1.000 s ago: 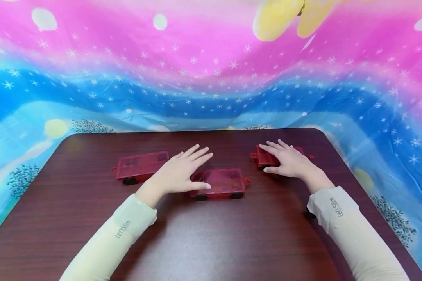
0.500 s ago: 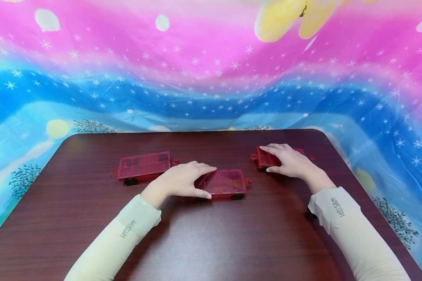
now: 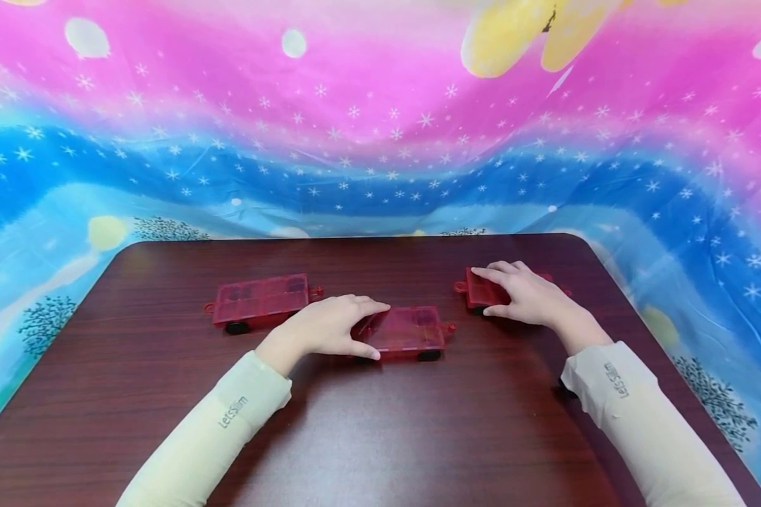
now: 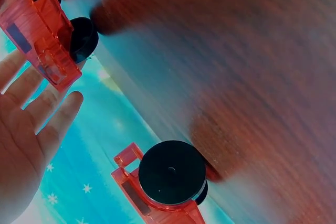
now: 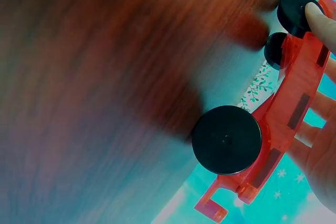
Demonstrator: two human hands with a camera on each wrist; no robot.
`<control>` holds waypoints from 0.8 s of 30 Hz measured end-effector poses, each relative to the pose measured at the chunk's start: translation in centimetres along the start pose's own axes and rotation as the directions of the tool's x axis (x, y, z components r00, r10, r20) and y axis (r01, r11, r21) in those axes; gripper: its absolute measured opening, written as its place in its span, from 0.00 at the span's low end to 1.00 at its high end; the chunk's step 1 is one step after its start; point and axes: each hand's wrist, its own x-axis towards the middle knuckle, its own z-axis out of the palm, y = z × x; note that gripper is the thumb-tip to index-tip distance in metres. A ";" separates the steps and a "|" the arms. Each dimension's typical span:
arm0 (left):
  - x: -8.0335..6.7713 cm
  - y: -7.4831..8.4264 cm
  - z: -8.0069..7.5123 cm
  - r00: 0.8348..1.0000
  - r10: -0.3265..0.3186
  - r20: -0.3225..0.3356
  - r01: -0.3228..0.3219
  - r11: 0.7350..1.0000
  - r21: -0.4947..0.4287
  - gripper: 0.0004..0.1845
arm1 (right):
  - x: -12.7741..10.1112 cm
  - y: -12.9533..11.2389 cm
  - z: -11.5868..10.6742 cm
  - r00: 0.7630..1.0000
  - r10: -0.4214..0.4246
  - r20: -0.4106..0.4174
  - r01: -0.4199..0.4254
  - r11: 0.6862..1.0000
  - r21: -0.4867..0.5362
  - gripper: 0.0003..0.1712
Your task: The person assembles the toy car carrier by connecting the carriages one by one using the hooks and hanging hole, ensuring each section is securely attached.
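Three flat, see-through red toy wagons with black wheels and end couplings stand on the table. My left hand (image 3: pixel 332 324) grips the left end of the middle wagon (image 3: pixel 412 331), thumb along the near side and fingers over the far side. The right wagon (image 3: pixel 485 289) is in my right hand (image 3: pixel 533 296), which covers much of its top. In the right wrist view, my thumb (image 5: pixel 321 23) presses on a wheel of that wagon (image 5: pixel 299 98), with the other fingers behind it. Left of my left hand, the third wagon (image 3: pixel 260 299) is untouched; its wheel (image 4: pixel 170 174) shows large in the left wrist view.
The dark brown wooden table (image 3: pixel 380 436) has rounded far corners. A pink and blue patterned cloth (image 3: pixel 380 127) hangs behind it and along both sides.
My left hand has lowered from spread fingers above the middle wagon to a grip on it. My right fingers have closed around the right wagon, which has shifted slightly right and nearer.
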 end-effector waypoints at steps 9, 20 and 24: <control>0.1 0.1 0.3 1.000 -0.005 -0.004 0.005 1.000 -0.007 0.44 | -1.1 0.0 0.1 1.000 -0.010 -0.028 0.009 1.000 -0.019 0.45; 0.2 0.1 0.6 1.000 -0.010 -0.012 0.010 1.000 0.008 0.45 | -2.5 -0.2 -0.1 1.000 -0.020 -0.012 0.020 0.999 -0.038 0.46; 0.2 0.2 0.6 1.000 -0.018 -0.013 0.018 1.000 0.005 0.46 | -3.1 -0.4 -0.5 1.000 -0.022 -0.005 0.022 0.999 -0.047 0.47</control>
